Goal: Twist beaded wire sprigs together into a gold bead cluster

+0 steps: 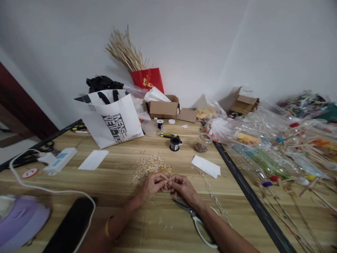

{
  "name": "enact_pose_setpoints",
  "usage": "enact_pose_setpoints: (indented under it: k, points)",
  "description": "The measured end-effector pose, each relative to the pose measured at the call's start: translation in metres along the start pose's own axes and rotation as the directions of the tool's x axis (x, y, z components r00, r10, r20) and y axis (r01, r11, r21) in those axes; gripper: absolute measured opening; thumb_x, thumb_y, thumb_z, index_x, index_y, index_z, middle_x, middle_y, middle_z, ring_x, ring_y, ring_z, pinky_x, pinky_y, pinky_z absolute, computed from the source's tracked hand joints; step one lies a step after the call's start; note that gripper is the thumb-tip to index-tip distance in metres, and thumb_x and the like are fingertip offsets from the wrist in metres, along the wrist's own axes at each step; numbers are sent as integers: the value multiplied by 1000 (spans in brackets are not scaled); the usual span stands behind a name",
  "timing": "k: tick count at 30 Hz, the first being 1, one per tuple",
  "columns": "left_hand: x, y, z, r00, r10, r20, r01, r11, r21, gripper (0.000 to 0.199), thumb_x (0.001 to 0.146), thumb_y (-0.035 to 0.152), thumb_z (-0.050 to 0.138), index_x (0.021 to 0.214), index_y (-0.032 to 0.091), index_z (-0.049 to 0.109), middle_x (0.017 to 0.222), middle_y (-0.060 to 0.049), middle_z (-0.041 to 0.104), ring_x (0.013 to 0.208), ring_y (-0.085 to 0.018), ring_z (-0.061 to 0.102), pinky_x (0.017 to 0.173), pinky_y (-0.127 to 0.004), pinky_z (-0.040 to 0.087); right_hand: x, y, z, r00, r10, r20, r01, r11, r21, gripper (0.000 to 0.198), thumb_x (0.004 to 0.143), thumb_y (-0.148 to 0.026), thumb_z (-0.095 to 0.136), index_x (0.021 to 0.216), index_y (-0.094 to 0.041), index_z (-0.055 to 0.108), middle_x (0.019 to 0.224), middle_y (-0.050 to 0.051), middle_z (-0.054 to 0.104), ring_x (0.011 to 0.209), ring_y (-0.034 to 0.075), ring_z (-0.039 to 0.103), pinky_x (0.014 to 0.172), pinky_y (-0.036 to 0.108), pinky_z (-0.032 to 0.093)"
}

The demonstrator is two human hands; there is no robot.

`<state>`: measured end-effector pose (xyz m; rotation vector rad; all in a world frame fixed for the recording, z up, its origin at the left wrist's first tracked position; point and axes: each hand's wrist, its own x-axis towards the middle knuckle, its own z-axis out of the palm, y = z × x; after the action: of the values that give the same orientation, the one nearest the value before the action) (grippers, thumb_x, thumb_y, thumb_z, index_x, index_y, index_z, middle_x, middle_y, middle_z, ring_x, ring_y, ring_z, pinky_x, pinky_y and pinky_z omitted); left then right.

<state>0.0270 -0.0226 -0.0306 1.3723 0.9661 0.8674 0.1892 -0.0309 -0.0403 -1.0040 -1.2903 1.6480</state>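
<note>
My left hand (156,183) and my right hand (181,187) meet above the wooden table, thumbs and fingertips pinched close together. Whatever lies between them is too small to make out. Just beyond my left hand spreads a pile of gold and clear beaded pieces (151,166). Scissors (196,218) with white handles lie partly beneath my right forearm, blades slightly apart. To the right of that forearm runs a beaded chain (213,196). A few tiny clear bits (167,227) rest on the table between my forearms.
Ahead stand a wire spool (174,144), a glass jar of beads (201,144) and a yellow-black cutter (168,135). White paper (206,166) lies right, a power strip (60,161) left. A white bag (110,119) and plastic bottles (250,163) flank the work area.
</note>
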Motion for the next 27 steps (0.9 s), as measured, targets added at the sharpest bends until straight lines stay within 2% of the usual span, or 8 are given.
enact_pose_setpoints:
  k: [11, 27]
  points:
    - [2, -2, -3, 998, -9, 61, 14, 997, -72, 32, 66, 41, 69, 73, 11, 60, 53, -1, 61, 45, -9, 54, 47, -21, 44, 0, 6, 0, 1000, -16, 2, 16, 1000, 1, 33, 67, -47, 68, 67, -15, 58, 55, -4, 53, 43, 5, 43, 41, 17, 37]
    - [2, -3, -3, 999, -23, 47, 27, 996, -83, 32, 66, 41, 69, 74, 12, 58, 53, 1, 61, 45, -8, 54, 46, -20, 43, 1, 8, 1, 999, -54, -5, 54, 997, 48, 33, 69, -47, 66, 70, -16, 54, 55, -5, 53, 43, 6, 45, 39, 15, 35]
